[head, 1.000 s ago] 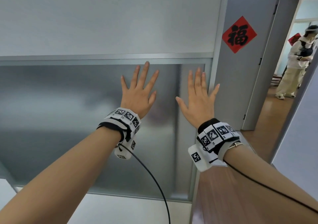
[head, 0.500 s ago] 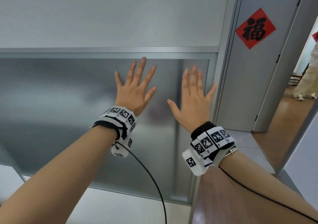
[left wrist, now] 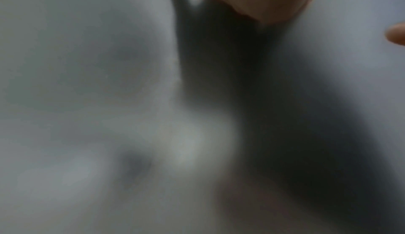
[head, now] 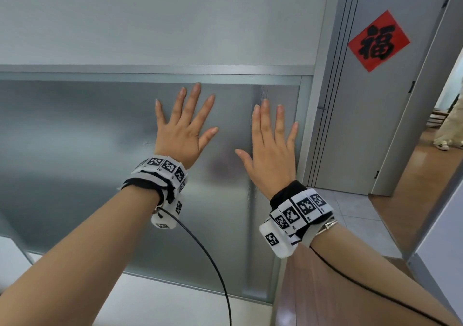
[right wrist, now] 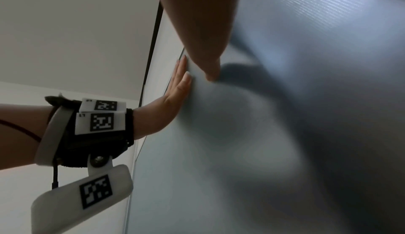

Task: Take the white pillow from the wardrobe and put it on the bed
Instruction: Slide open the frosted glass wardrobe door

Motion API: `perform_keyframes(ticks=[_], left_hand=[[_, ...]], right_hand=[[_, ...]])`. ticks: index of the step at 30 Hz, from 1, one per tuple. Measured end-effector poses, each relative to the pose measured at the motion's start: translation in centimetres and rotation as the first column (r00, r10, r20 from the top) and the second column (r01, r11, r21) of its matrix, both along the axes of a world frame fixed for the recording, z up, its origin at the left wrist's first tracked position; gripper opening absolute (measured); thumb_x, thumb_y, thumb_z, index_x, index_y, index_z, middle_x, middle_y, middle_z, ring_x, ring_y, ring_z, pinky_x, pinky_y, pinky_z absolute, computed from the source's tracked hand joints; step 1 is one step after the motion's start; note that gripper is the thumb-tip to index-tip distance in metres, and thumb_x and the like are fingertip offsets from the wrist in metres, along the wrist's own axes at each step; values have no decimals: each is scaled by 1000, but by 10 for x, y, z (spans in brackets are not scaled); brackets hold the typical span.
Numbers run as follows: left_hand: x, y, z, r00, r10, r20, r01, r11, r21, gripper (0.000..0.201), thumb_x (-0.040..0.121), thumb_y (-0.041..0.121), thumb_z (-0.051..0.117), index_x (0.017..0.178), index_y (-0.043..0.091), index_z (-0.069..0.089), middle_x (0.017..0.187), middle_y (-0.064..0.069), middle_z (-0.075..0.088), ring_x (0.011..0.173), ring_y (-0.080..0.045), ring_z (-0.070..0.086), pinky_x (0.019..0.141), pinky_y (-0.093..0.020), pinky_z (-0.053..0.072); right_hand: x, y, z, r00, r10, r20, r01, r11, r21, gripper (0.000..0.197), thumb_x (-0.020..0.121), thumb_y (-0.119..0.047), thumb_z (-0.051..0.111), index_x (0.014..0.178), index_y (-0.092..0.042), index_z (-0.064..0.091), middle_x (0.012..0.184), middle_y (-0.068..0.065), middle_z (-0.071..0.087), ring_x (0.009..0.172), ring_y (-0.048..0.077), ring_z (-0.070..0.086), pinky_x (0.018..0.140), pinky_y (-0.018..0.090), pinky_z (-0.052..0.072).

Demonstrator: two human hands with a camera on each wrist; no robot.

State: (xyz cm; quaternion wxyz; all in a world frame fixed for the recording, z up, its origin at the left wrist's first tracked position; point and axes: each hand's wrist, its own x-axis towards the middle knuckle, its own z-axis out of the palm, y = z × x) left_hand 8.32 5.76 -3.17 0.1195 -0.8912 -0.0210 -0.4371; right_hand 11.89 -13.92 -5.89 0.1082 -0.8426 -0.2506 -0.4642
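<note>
In the middle of the head view both hands lie flat against the frosted glass panel [head: 75, 155] of the wardrobe door. The left hand [head: 184, 135] has its fingers spread wide and straight, the middle fingertip reaching up to the metal rail [head: 150, 71] that crosses the door above the glass; it holds nothing. The right hand [head: 271, 155] sits just beside it, toward the right edge of the panel, fingers straight and closer together, thumb stretched out to the left, little finger near the door's upright metal frame [head: 307, 125]; it too holds nothing. The right wrist view shows the left hand [right wrist: 173, 99] pressed palm-first on the glass. The left wrist view is blurred grey, with only a bit of palm at its top edge. The white pillow is not visible; only dim shapes show through the glass. At the upper right a grey door [head: 375, 125] carries a red diamond-shaped paper sign [head: 378, 41], and wooden floor [head: 413, 175] lies beyond it.
</note>
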Motion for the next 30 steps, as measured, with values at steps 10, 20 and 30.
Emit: perform_keyframes(ticks=[10, 20, 30], left_hand=[[7, 10, -6, 993, -33, 112, 27, 998, 52, 61, 93, 65, 3, 144, 40, -18, 157, 9, -20, 140, -6, -32, 109, -67, 6], [-2, 4, -4, 992, -17, 128, 7, 997, 72, 62, 94, 63, 8, 147, 37, -13, 160, -5, 7, 142, -9, -26, 111, -58, -10], [-5, 0, -7, 984, -76, 158, 71, 997, 38, 62, 96, 57, 13, 149, 34, -9, 159, -10, 9, 143, -12, -25, 111, -58, -10]], right_hand=[[0, -17, 4, 994, 87, 72, -91, 995, 48, 80, 86, -45, 55, 149, -16, 14, 159, 6, 18, 144, 23, 4, 115, 38, -16], [3, -45, 25, 897, 442, -2, -345, 703, 622, 97, 82, -25, 68, 148, -3, -1, 152, -7, 2, 141, 7, 10, 111, 7, 10], [-7, -54, 25, 867, 496, 44, -396, 633, 665, 69, 86, 10, 42, 147, -5, 13, 151, 1, 25, 137, 9, 26, 99, -5, 15]])
